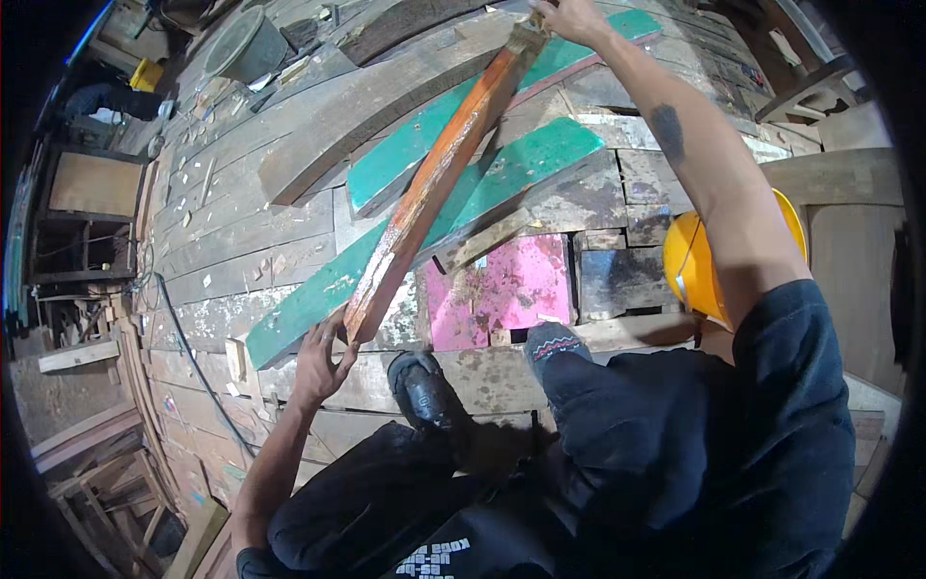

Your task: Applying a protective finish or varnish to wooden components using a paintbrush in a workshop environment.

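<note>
A long wooden beam (439,183) with worn orange-brown paint slants from near left to far right, over two green-painted beams. Its near end is in my left hand (323,365), the fingers and thumb spread around the tip. At the far end, my right hand (576,21) is closed on the beam, the arm stretched out. One green beam (318,294) lies under the held beam, near my feet. The other green beam (395,174) rests just beyond it. Whether the held beam touches them is hard to tell.
A curved grey timber (338,135) lies behind the green beams. A pink panel (502,294) is on the plank floor before my shoes. On the right is a yellow hard-hat-like shell (687,256); at the far left, a grey bucket (249,48). A dark cable (193,357) runs along the left.
</note>
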Available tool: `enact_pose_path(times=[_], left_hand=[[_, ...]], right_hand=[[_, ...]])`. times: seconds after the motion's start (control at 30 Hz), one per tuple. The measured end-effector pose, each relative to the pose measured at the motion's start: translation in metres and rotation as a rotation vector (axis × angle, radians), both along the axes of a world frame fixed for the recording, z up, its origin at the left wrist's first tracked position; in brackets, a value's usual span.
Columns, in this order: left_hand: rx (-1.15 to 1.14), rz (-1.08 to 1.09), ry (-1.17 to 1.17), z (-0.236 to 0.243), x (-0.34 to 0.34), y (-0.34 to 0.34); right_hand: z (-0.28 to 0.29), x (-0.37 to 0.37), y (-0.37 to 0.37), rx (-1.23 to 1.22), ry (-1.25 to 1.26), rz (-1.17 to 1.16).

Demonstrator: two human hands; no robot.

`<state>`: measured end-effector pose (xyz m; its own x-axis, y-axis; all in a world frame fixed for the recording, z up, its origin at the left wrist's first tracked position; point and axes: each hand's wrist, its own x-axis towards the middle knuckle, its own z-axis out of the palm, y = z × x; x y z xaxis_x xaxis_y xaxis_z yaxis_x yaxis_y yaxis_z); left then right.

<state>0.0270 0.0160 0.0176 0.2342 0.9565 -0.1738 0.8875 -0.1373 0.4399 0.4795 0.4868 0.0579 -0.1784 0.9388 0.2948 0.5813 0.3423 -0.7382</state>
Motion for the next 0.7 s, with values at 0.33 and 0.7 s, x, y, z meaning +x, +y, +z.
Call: enact_pose_path(times=[0.33, 0.7], left_hand=[[0.021, 0.046, -0.071, 0.005, 0.004, 0.001], [-0.063, 0.082, -0.056, 0.007, -0.004, 0.0]], right_hand=[[0.029, 0.019, 0.033, 0.138, -0.487, -0.235], [-0.005, -0.023, 0.008, 0.208, -0.581, 0.181]])
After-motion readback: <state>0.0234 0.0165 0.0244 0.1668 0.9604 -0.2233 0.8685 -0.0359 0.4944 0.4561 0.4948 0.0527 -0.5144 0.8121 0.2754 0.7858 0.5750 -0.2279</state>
